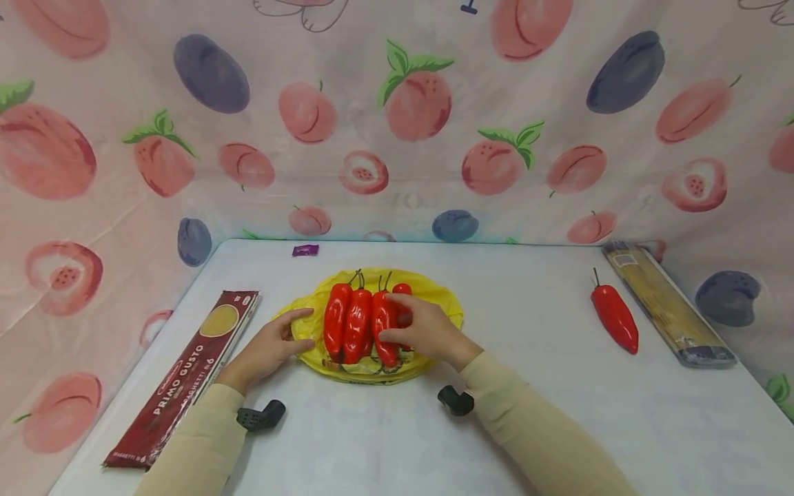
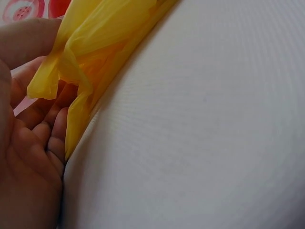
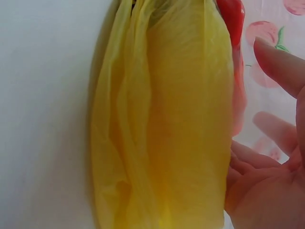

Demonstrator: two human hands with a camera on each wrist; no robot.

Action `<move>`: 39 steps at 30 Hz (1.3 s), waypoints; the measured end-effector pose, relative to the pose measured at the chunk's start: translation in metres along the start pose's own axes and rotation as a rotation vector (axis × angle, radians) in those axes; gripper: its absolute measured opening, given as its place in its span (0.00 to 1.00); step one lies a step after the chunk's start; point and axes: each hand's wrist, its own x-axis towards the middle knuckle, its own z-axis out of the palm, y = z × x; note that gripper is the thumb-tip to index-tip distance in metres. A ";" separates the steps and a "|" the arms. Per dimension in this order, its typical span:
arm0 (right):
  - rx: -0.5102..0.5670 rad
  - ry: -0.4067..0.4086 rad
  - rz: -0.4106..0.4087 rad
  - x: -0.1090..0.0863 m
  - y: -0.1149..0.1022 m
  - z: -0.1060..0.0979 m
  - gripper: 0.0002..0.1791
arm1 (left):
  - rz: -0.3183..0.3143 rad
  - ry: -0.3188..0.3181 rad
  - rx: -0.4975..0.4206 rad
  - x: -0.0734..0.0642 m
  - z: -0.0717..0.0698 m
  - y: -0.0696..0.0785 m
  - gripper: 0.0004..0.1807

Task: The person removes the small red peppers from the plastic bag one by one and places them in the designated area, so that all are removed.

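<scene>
Several glossy red chili peppers (image 1: 358,324) with dark stems lie side by side on a crumpled yellow plastic bag (image 1: 443,296). At the bag's left edge is my left hand (image 1: 273,348), thumb and fingers spread apart around the edge. In the left wrist view, the bag's loose folds (image 2: 81,62) fall between that thumb and the bent fingers. My right hand (image 1: 424,327) reaches over the right-hand peppers, its fingertips at one of them and partly covering another. The right wrist view shows its thumb and fingers apart, beside the bag (image 3: 181,119) and a red pepper (image 3: 233,24).
A dark red spaghetti packet (image 1: 186,372) lies on the left of the white table (image 1: 527,413). On the right are a single red pepper (image 1: 614,319) and a clear pasta packet (image 1: 670,303). A small purple wrapper (image 1: 305,250) lies near the back edge, before a fruit-print cloth (image 1: 397,193).
</scene>
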 end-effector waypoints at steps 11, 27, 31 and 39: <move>-0.037 -0.009 -0.011 0.003 0.000 0.005 0.38 | 0.019 -0.001 -0.025 0.000 -0.001 -0.002 0.38; -0.018 -0.044 0.011 0.004 -0.003 0.012 0.40 | 0.018 -0.011 -0.028 0.001 -0.002 -0.003 0.39; -0.021 -0.052 0.013 0.006 -0.004 0.016 0.42 | 0.021 -0.011 -0.023 0.001 -0.001 -0.003 0.40; -0.063 -0.062 0.004 0.009 -0.008 0.018 0.43 | 0.023 -0.004 0.000 0.002 0.000 -0.004 0.39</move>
